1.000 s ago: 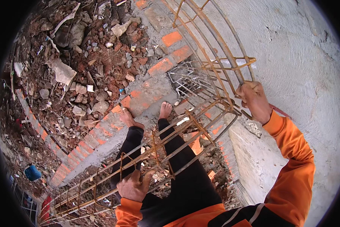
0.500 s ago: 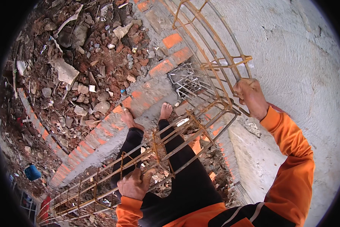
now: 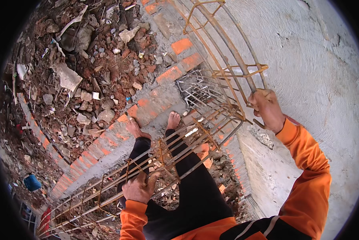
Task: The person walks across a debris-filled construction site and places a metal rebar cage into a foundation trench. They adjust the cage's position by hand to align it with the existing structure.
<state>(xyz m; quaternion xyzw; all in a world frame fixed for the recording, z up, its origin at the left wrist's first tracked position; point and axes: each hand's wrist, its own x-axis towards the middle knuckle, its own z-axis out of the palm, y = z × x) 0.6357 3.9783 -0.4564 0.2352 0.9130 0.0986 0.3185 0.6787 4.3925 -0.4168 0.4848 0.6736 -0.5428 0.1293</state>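
A long rebar cage (image 3: 190,154) of rusty rods tied with square stirrups runs from the lower left to a corner beside the wall. My left hand (image 3: 139,188) is closed around one of its rods, close to my thigh. Another rebar cage (image 3: 227,50) rises from that corner toward the top of the view. My right hand (image 3: 267,109) grips a rod of this second cage, just below a stirrup (image 3: 243,71). The two cages meet near a column's cluster of grey rod ends (image 3: 199,90).
My bare feet (image 3: 174,120) stand on a brick-and-mortar footing (image 3: 123,128). Rubble and red soil (image 3: 95,76) lie left of it. A rough grey concrete wall (image 3: 307,80) fills the right side. A blue bucket (image 3: 32,182) sits at the far left.
The lower cage has shifted slightly down and left with my left hand on it. My right hand has moved a little lower, still gripping its rod.
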